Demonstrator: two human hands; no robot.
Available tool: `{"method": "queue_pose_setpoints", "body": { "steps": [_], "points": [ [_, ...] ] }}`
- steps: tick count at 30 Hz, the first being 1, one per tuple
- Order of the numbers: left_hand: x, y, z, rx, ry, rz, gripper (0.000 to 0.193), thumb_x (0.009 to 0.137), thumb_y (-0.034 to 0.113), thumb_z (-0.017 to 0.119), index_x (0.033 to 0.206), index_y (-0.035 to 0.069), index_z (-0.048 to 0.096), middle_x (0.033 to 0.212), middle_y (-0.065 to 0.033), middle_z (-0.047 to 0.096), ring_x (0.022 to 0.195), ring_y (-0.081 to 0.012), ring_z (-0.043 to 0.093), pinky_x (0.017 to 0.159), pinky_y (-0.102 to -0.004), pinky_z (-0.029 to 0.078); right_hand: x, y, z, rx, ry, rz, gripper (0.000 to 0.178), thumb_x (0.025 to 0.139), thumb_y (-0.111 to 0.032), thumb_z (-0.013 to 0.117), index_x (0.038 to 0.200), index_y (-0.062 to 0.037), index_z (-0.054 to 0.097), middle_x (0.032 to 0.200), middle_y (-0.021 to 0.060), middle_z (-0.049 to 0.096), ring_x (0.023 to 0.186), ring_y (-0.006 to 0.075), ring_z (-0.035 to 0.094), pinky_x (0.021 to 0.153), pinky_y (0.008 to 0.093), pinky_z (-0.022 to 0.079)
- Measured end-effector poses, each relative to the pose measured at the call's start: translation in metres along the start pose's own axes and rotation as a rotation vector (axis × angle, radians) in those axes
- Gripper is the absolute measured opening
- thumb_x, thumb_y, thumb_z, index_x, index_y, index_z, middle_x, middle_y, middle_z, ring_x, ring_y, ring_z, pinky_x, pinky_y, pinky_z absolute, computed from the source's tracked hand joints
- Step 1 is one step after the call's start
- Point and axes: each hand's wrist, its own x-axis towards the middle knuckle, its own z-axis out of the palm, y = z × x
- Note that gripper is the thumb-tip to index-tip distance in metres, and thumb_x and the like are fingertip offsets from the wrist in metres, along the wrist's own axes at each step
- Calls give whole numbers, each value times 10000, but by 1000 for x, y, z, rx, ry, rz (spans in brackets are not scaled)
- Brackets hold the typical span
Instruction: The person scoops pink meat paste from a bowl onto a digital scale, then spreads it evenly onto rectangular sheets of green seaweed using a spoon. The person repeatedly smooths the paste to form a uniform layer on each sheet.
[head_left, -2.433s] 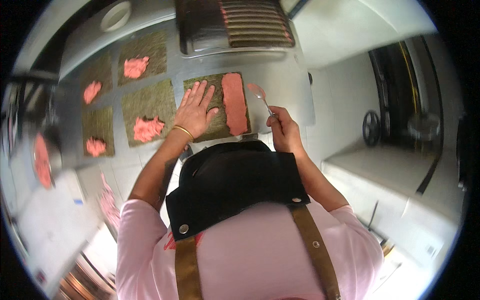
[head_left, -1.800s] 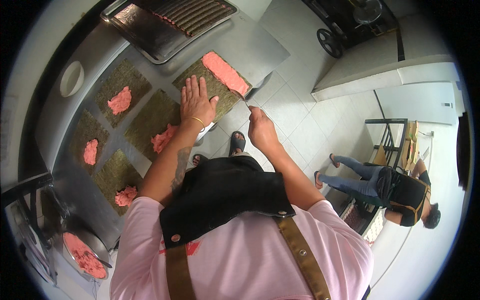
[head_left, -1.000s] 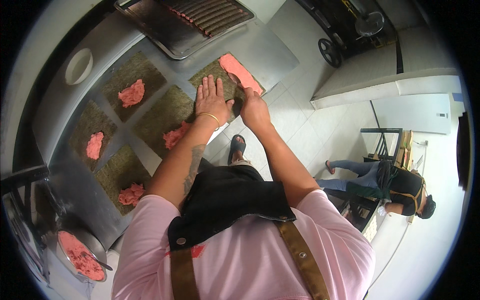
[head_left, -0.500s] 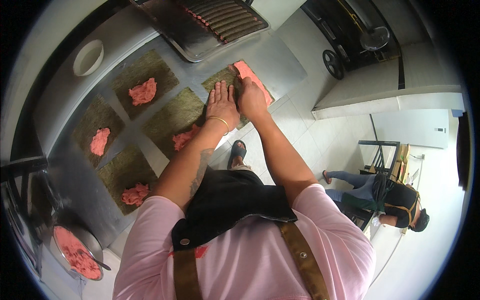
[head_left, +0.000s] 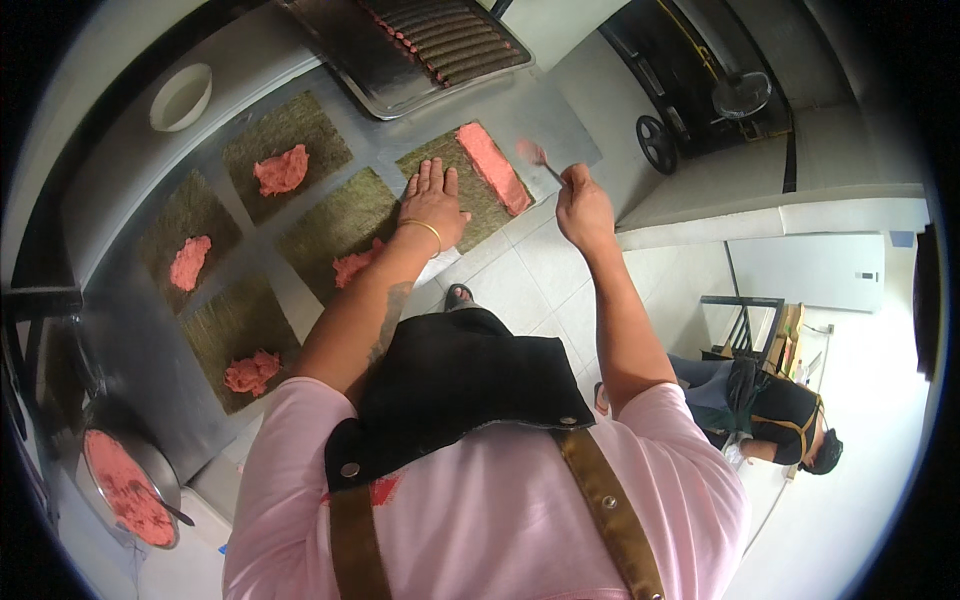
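Observation:
My left hand (head_left: 433, 208) lies flat, fingers stretched out, on a dark green seaweed sheet (head_left: 480, 220). Along that sheet's far right side runs an even strip of pink paste (head_left: 494, 168). Just right of the sheet, my right hand (head_left: 585, 208) is closed around the handle of a small metal spatula (head_left: 540, 158). Its pink-smeared tip is apart from the strip and looks blurred. Under my left forearm, a second seaweed sheet (head_left: 335, 225) carries a lump of pink paste (head_left: 355, 265), partly hidden by the arm.
More seaweed sheets with pink lumps (head_left: 281, 170) lie left on the metal table (head_left: 200, 390). A tray (head_left: 400, 105) of dark rolls stands at the back, a white bowl (head_left: 181, 98) at far left. A metal bowl of paste (head_left: 130, 490) is lower left. Another person (head_left: 770, 410) works at right.
My right hand has lifted the spatula off the strip and moved right, beyond the sheet's edge. The strip now shows in full. My left hand stays flat on the sheet.

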Motion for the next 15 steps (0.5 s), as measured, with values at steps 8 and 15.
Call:
{"method": "queue_pose_setpoints", "body": {
  "steps": [8, 15],
  "points": [
    [5, 3, -7, 6, -10, -34, 890, 1001, 421, 698, 1668, 8, 278, 1768, -239, 159, 1649, -387, 140, 1340, -446, 177, 39, 1, -27, -36, -225, -328, 208, 922, -143, 628, 1059, -95, 777, 950, 207, 742, 889, 426, 711, 813, 518, 564],
    [4, 20, -20, -92, 7, -208, 753, 975, 363, 732, 1592, 38, 448, 1748, -200, 258, 1615, -354, 270, 1309, -433, 304, 114, 12, -23, -12, -529, -734, 165, 929, -193, 650, 986, -107, 779, 905, 182, 727, 896, 406, 708, 771, 514, 562]
  ]
}}
